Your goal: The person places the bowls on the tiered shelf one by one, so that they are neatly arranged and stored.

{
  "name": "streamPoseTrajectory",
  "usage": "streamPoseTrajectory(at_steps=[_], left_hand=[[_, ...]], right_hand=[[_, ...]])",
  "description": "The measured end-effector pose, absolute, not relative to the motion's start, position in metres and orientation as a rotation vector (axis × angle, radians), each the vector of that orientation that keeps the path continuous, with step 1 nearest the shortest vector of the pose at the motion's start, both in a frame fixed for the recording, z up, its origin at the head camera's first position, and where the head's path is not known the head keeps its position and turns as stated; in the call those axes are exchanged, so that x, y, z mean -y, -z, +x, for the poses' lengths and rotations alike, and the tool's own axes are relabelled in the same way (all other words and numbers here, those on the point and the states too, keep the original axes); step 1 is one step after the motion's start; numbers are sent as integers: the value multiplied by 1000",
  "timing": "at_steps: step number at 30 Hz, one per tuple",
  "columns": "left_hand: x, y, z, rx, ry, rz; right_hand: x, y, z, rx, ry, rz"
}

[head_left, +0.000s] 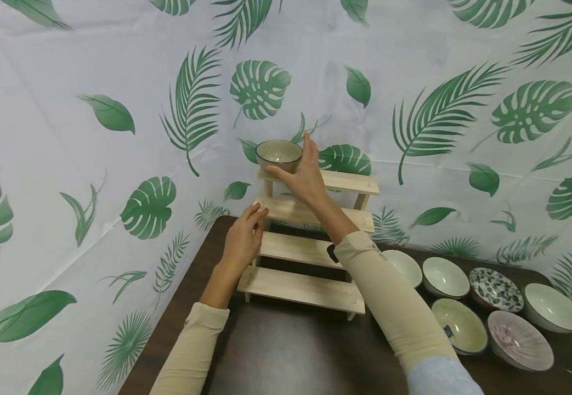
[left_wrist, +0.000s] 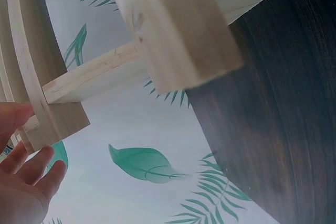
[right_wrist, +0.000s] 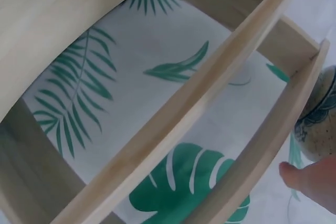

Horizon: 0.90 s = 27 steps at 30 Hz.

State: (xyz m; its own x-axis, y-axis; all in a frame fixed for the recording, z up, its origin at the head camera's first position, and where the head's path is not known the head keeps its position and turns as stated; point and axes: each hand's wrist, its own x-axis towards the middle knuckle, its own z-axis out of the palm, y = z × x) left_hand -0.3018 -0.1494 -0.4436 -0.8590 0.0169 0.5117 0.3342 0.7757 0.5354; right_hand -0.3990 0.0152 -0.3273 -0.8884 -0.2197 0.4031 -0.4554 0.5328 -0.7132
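A four-tier wooden display stand (head_left: 298, 288) rises in steps at the back of the dark table. At the left end of its top tier, my right hand (head_left: 307, 173) grips a greenish-grey bowl (head_left: 277, 151), thumb at the front and fingers along its right side. The bowl is upright, its base right at the top board. Blue patterning shows on the outside of that bowl (right_wrist: 317, 116) in the right wrist view. My left hand (head_left: 243, 236) holds the left end of the second tier from the top; the left wrist view shows thumb and fingers (left_wrist: 37, 169) either side of the board's end.
Several bowls stand at the table's right, among them a white bowl (head_left: 446, 277), a black-and-white patterned bowl (head_left: 495, 289), a green bowl (head_left: 465, 323) and a pinkish bowl (head_left: 520, 340). A leaf-print cloth (head_left: 142, 137) hangs behind. The dark tabletop (head_left: 286, 351) extends in front of the stand.
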Motion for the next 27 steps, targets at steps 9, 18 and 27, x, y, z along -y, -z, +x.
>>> streamPoseTrajectory(at_steps=[9, 18, 27], left_hand=[[149, 442, -302, 2456, 893, -261], [150, 446, -303, 2430, 878, -261], [145, 450, -304, 2416, 898, -270]], right_hand=[[-39, 326, -376, 2537, -1183, 666], [-65, 336, -360, 2586, -1161, 663], [-95, 349, -340, 2580, -1153, 677]])
